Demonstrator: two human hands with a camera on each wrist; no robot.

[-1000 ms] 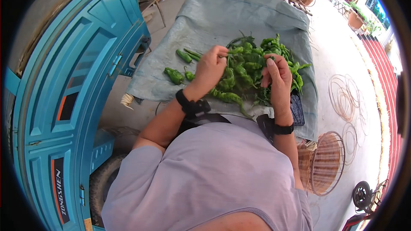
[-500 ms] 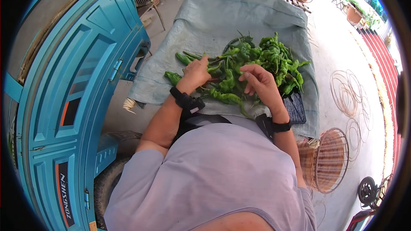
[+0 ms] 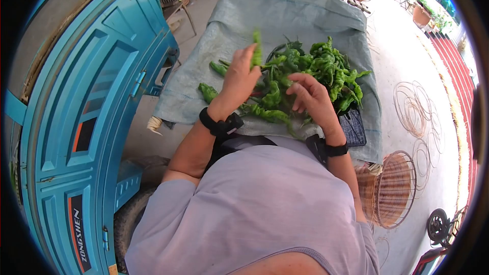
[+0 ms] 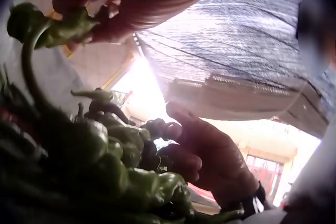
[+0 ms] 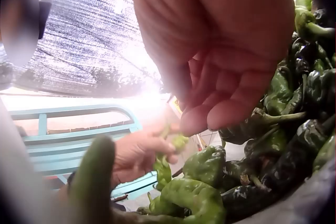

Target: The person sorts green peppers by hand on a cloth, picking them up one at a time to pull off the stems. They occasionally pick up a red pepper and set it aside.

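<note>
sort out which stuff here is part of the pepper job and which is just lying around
In the job:
left hand, holding up a green pepper
right hand, over the pepper pile
grey cloth under the peppers

Lying about:
woven basket
wire hoops
blue vehicle

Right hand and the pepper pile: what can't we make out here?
- Right hand: whether it holds anything; head view shows only its back, right wrist view is too close.
- Pepper in the left hand: its stem end is behind the fingers in the head view.
- Pepper pile: near side dark and blurred in the left wrist view.
</note>
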